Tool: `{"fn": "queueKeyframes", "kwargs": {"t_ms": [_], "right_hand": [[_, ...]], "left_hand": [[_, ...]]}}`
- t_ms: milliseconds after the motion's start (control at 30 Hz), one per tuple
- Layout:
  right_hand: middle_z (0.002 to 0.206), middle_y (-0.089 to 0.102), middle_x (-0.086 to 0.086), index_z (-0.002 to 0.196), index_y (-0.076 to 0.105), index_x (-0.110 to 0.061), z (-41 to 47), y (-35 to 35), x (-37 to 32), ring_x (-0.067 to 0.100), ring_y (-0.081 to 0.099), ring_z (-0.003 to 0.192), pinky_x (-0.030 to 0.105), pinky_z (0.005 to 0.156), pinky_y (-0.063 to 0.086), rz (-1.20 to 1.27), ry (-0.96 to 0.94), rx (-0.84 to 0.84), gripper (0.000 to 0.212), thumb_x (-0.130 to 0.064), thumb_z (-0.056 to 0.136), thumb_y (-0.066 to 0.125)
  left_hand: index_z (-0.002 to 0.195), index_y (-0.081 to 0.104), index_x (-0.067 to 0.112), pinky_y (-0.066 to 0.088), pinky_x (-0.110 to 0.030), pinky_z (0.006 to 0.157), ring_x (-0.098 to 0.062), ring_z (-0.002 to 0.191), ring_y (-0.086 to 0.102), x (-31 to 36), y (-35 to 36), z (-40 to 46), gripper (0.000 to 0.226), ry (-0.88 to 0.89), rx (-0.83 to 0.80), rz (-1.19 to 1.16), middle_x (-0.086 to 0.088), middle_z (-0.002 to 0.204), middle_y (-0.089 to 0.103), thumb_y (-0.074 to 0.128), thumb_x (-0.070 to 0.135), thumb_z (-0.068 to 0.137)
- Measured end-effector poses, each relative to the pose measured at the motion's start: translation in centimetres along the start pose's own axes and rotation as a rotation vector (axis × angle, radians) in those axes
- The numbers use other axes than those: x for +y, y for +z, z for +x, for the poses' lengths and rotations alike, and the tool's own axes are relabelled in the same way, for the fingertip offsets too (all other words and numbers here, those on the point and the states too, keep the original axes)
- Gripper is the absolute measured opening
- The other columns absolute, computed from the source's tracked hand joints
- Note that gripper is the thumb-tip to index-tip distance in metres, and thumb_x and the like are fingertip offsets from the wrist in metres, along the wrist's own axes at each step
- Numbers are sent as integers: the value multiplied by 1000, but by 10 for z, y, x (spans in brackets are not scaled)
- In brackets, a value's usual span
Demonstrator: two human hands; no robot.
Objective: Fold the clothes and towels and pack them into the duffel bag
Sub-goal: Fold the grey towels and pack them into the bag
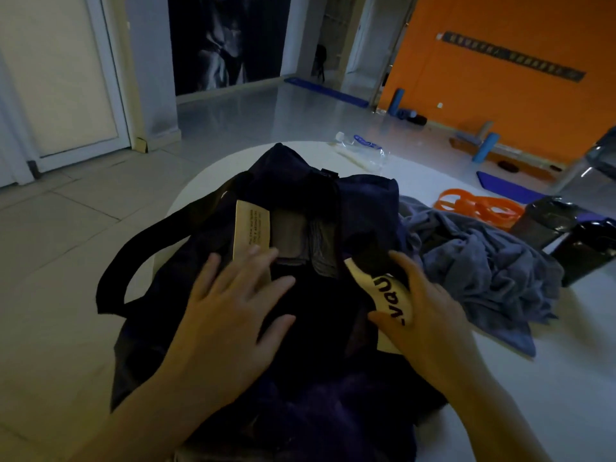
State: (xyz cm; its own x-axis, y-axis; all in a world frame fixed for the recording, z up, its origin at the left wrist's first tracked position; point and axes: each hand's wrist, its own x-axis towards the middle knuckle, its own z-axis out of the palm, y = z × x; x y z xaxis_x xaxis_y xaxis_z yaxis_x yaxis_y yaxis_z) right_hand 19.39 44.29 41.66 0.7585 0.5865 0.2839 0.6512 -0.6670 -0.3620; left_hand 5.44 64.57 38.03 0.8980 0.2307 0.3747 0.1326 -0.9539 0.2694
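A dark navy duffel bag (363,198) lies open on the round white table (533,378), with a strap looping off its left side. My left hand (230,301) lies flat with spread fingers on dark cloth inside the bag, next to a tan label (250,225). My right hand (423,308) rests on the bag's right edge, fingers and thumb around a cream tag with dark letters (391,296). A crumpled grey-blue towel (480,271) lies on the table to the right of the bag. Grey folded fabric (300,238) shows inside the bag.
Orange resistance bands (476,206) and dark glossy packages (573,235) lie at the table's right. A clear plastic bottle (363,148) lies at the far edge. Beyond are a tiled floor, blue mats, foam rollers and an orange wall.
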Motion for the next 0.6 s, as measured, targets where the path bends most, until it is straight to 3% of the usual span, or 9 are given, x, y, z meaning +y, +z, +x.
{"fn": "queueKeyframes", "kwargs": {"t_ms": [67,133,200,233,333,433,500,600], "right_hand": [[116,46,-21,145,23,-39,-11,3,3,14,49,116,33,96,43,38,55,-43,85,-38,77,74],[134,39,-23,143,15,-50,-25,2,4,1,40,124,18,95,40,156,50,57,88,-47,76,72],[146,14,-37,137,1,-63,-44,0,-5,-19,20,128,5,94,30,232,28,119,89,-70,71,59],[148,3,-39,135,-5,-67,-54,2,-11,-20,12,130,9,98,27,247,33,91,90,-82,65,49],[152,-17,-32,140,-12,-60,-78,26,-24,-2,13,137,19,92,32,131,-7,-11,96,-96,60,27],[152,-19,-30,140,-14,-58,-74,47,-20,-9,2,139,10,94,27,201,-9,-6,98,-95,61,30],[148,-25,-34,135,-21,-61,-60,53,-20,-12,-3,138,4,96,21,219,15,-53,98,-97,58,26],[148,-26,-34,138,-21,-58,-32,64,-23,-2,2,142,17,104,27,197,-8,-60,96,-93,62,28]], "left_hand": [[134,46,31,23,-54,106,-23,139,27,-7,6,-13,58,-86,-8,-1,-3,149,36,35,60,85],[141,36,34,25,-55,105,-26,141,21,-9,14,-24,64,-109,-22,-10,-2,155,25,25,68,89],[141,36,33,31,-52,104,-29,138,29,-6,19,-33,63,-104,-20,-4,-3,157,23,21,69,91],[139,39,31,34,-50,103,-29,135,36,-5,20,-35,62,-103,-11,1,-4,156,24,22,67,92],[141,38,29,45,-48,95,-32,129,45,-2,23,-41,63,-142,22,-33,-13,157,21,27,65,90],[150,23,32,47,-45,92,-36,131,44,-4,27,-39,73,-183,34,-81,-17,158,15,27,69,87],[151,19,30,43,-43,96,-33,130,46,-11,31,-31,76,-174,32,-77,-16,155,24,24,71,87],[151,15,31,42,-43,100,-30,131,45,-31,37,-7,78,-172,27,-72,-13,155,28,20,74,86]]}}
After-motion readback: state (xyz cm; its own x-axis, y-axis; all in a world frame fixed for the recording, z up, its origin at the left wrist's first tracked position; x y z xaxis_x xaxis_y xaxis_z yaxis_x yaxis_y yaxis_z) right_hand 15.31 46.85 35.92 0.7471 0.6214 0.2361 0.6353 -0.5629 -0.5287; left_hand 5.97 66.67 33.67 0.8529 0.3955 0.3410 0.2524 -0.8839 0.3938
